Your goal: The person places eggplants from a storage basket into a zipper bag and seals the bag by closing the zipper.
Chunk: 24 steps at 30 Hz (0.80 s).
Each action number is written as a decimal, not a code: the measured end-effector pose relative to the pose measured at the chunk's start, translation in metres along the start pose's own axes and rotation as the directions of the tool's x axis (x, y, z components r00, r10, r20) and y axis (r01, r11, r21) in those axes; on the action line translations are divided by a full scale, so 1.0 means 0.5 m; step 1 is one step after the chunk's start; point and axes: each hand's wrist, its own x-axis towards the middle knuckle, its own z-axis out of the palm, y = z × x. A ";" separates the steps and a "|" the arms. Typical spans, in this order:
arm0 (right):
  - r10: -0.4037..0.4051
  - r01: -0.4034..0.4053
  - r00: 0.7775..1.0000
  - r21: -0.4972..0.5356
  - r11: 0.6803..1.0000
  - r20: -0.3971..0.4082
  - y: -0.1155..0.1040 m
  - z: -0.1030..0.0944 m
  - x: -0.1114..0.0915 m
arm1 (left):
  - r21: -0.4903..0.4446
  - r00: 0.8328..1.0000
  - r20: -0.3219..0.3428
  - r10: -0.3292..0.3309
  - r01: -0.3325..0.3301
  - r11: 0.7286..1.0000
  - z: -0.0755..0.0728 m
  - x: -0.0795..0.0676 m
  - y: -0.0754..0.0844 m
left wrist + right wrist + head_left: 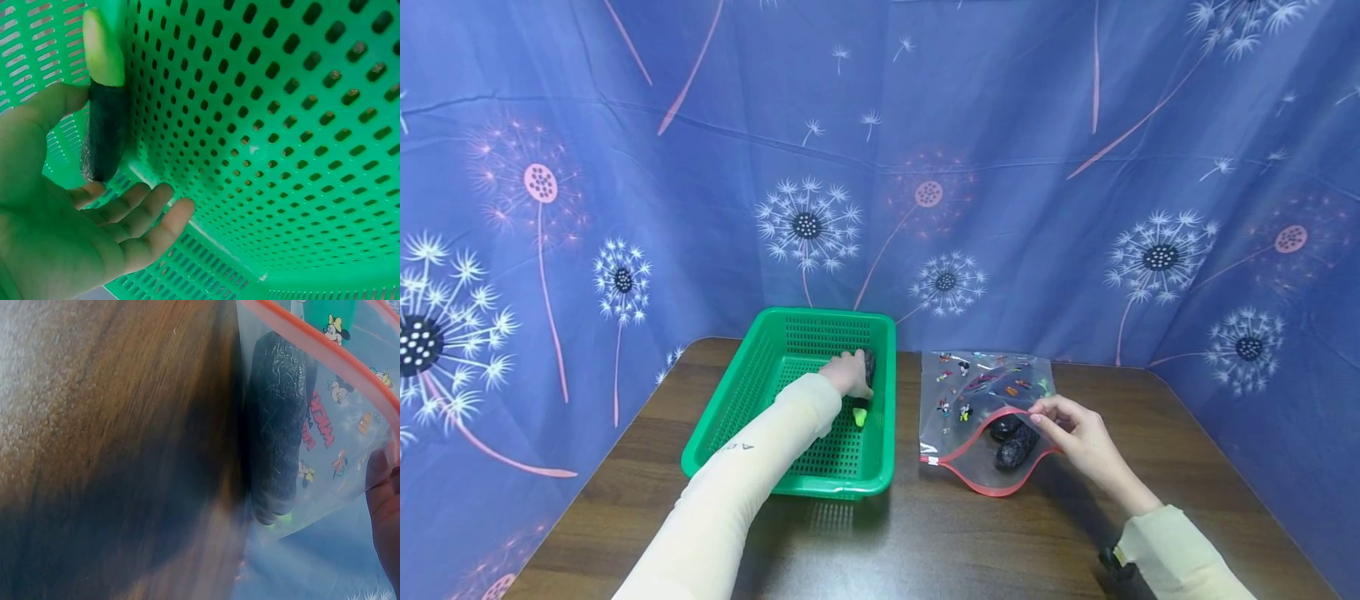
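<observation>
My left hand (848, 374) is inside the green basket (889, 400), over a dark eggplant (106, 128) with a light green end. The eggplant lies along the basket's side wall. In the left wrist view the thumb meets the eggplant's side and the index fingertip is at its dark end; the other fingers are spread, loosely bent. My right hand (1078, 437) pinches the red-edged mouth of a clear zip bag (951, 433) with cartoon figures on it. The bag's mouth gapes toward me. Inside lie dark wrinkled eggplants (278, 425).
The basket and bag rest side by side on a brown wooden table (985, 550). A blue cloth (1037, 250) printed with dandelions hangs behind and beside the table. The bag's white slider (931, 460) sits at its left corner.
</observation>
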 end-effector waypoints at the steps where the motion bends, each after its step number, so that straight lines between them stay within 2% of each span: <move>1: -0.002 0.002 1.000 0.008 1.000 -0.002 0.002 0.001 0.000 | -0.013 1.000 -0.001 0.004 -0.004 1.000 0.001 0.002 -0.002; 8: -0.003 0.003 1.000 0.020 1.000 -0.005 0.077 0.014 -0.003 | -0.165 1.000 0.026 -0.006 0.010 0.986 0.006 0.008 -0.006; 15: 0.012 -0.011 1.000 0.031 0.999 -0.009 0.077 0.016 -0.004 | -0.357 0.997 0.056 -0.049 0.066 0.932 0.008 0.004 0.003; 19: 0.024 -0.024 1.000 0.020 1.000 -0.003 0.077 0.016 -0.003 | -0.421 0.996 0.062 -0.061 0.081 0.904 0.009 0.010 0.001; 24: 0.004 -0.004 1.000 0.013 1.000 0.004 0.079 0.015 -0.002 | -0.417 0.997 0.061 -0.049 0.070 0.906 0.010 0.014 -0.005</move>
